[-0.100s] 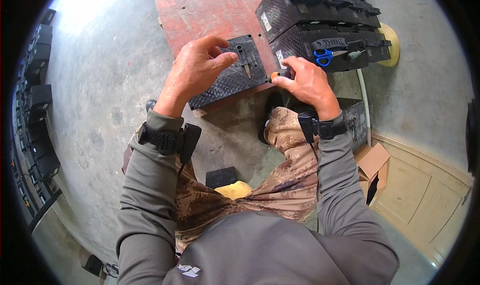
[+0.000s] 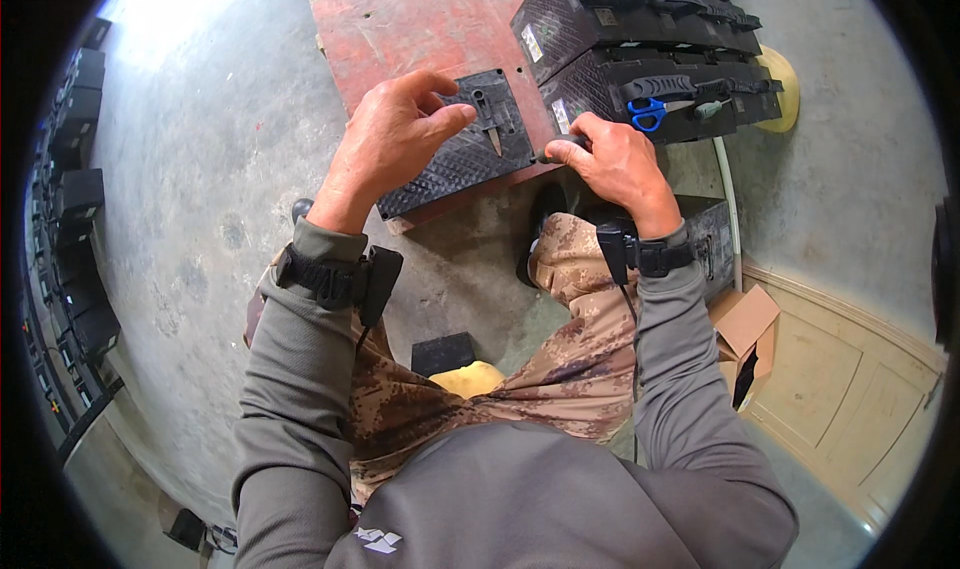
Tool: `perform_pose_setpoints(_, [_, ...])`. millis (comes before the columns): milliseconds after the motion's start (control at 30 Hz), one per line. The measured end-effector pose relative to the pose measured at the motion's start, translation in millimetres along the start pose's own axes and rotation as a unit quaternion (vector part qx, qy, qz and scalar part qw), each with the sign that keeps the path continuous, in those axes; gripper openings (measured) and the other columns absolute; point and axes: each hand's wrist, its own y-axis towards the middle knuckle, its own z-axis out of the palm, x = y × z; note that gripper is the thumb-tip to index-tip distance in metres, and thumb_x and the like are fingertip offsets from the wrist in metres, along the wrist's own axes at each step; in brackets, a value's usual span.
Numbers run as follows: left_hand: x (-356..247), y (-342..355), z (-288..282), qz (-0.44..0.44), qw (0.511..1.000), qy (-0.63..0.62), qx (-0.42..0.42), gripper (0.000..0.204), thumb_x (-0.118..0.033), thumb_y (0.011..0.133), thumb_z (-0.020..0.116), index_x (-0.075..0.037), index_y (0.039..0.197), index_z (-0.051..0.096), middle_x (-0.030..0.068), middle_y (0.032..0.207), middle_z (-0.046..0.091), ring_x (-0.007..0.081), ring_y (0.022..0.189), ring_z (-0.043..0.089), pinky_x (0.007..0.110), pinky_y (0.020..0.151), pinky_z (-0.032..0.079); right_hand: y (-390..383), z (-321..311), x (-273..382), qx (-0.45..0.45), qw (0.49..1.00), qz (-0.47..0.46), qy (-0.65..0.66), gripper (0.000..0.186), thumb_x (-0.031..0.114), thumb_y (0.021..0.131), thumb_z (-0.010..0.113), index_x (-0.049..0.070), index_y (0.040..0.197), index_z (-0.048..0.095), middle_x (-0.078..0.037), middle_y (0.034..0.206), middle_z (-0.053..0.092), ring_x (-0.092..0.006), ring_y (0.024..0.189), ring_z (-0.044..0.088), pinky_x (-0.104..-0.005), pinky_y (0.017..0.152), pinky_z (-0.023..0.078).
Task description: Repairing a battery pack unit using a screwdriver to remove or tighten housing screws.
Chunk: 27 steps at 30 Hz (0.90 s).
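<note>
A black textured plate, like a case lid, lies on the red board in front of me. My right hand is closed around the dark handle of a screwdriver, whose front end meets the plate's right corner. The fingers hide most of the handle. Over the plate's left part hovers my left hand, its fingers curled and the thumb apart, with nothing visible in it. On the plate rests a small pointed metal blade, next to a moulded recess.
Black cases with handles are stacked at the right. On them lie blue-handled scissors and a small greenish tool. The red board stretches away from me. An open cardboard box stands at lower right; more black cases line the left.
The screwdriver handle has turned in my right hand: an orange part that showed before is out of sight. My left hand and the plate stay in place.
</note>
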Motion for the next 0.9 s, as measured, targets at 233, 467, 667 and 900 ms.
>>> perform_pose_setpoints(233, [0,0,1,-0.006,1.0,0.004,0.004,0.039,-0.027,0.097,0.076,0.002,0.123,0.071,0.0132,0.095,0.075,0.0182,0.084,0.07,0.033,0.074,0.057,3,12,-26,-0.065,0.978,-0.189,0.056,0.033,0.025,0.086,0.076,0.01,0.115,0.071,-0.016,0.103,0.068,-0.0388,0.102,0.068,-0.0453,0.084,0.055])
perform_pose_setpoints(467, [0,0,-1,-0.01,1.0,0.006,0.009,0.039,-0.028,0.097,0.076,0.001,0.123,0.071,0.0143,0.098,0.076,0.0194,0.087,0.071,0.033,0.075,0.058,-1,7,-14,-0.065,0.995,-0.081,0.015,0.04,0.038,0.085,0.079,0.009,0.111,0.071,-0.018,0.106,0.069,-0.0382,0.101,0.07,-0.0468,0.084,0.055])
perform_pose_setpoints(667, [2,0,0,-0.008,1.0,-0.003,0.011,0.039,-0.027,0.097,0.076,0.001,0.123,0.071,0.0142,0.098,0.076,0.0195,0.088,0.071,0.033,0.076,0.058,2,1,-12,-0.007,0.998,-0.034,0.055,0.035,0.034,0.087,0.077,0.008,0.108,0.07,-0.018,0.108,0.068,-0.0398,0.102,0.068,-0.0471,0.085,0.055])
perform_pose_setpoints(900, [1,1,0,-0.008,1.0,0.003,0.009,0.039,-0.028,0.097,0.076,0.001,0.123,0.071,0.0144,0.098,0.076,0.0193,0.088,0.071,0.033,0.076,0.058,1,10,-23,-0.074,0.978,-0.182,0.065,0.028,0.022,0.085,0.077,0.008,0.109,0.07,-0.016,0.112,0.064,-0.0389,0.109,0.065,-0.045,0.088,0.054])
